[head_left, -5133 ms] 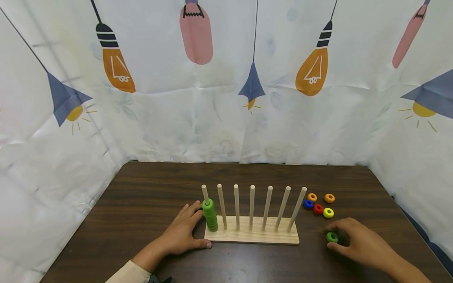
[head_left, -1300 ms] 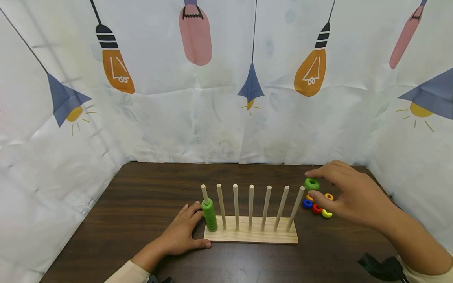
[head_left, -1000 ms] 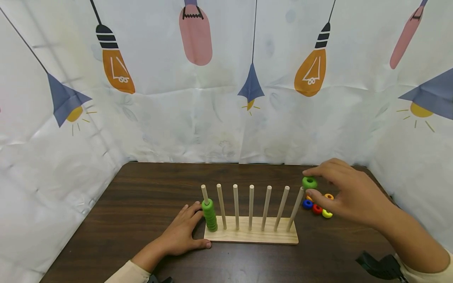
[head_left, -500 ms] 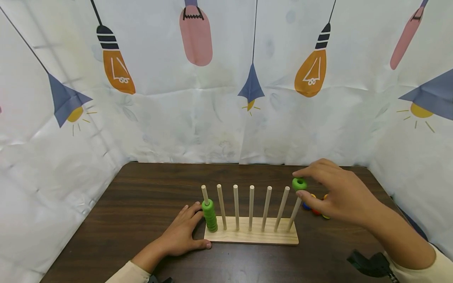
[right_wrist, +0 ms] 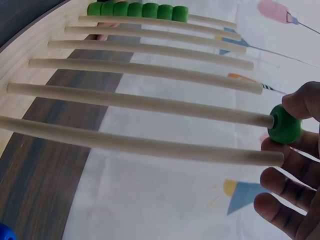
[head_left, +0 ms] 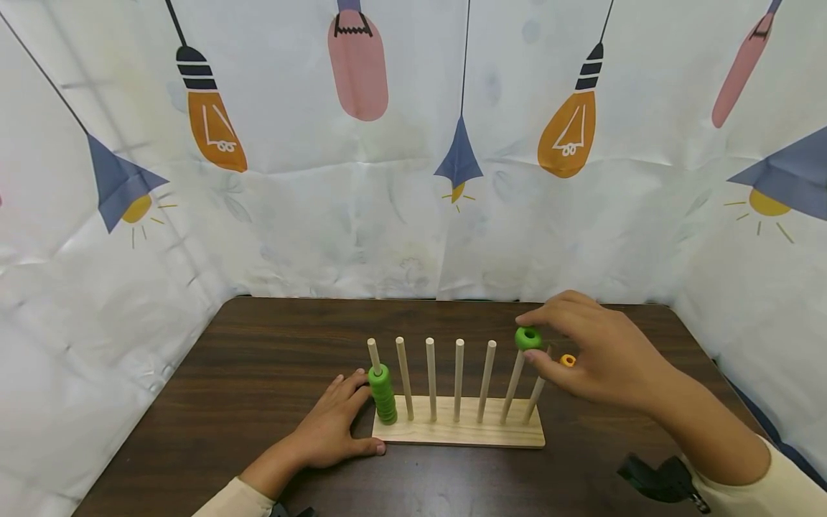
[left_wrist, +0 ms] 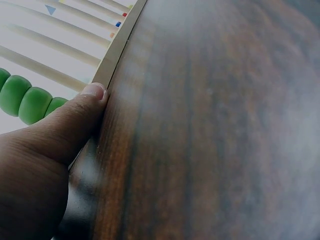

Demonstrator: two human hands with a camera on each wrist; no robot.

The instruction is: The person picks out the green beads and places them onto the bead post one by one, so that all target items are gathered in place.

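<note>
A wooden peg stand (head_left: 460, 429) with several upright pegs sits on the table. My left hand (head_left: 332, 427) holds the stand's left end, thumb along the front edge and fingers at the far side. Beside those fingers, several green beads (head_left: 383, 395) are stacked on the leftmost peg. My right hand (head_left: 594, 348) pinches one green bead (head_left: 528, 338) between thumb and index finger. In the right wrist view, this green bead (right_wrist: 285, 125) is right at the tip of the second peg (right_wrist: 150, 104) from the right, its hole facing the peg.
An orange bead (head_left: 568, 360) lies on the table (head_left: 291, 337) behind the stand's right end; the right hand hides other loose beads there. A blue bead (right_wrist: 6, 233) shows in the right wrist view's corner. A patterned cloth (head_left: 400, 215) hangs behind the table.
Earlier my right hand was at a green bead on the table at right; it has lifted it and carried it left, past the rightmost peg to the second. The left hand stayed put.
</note>
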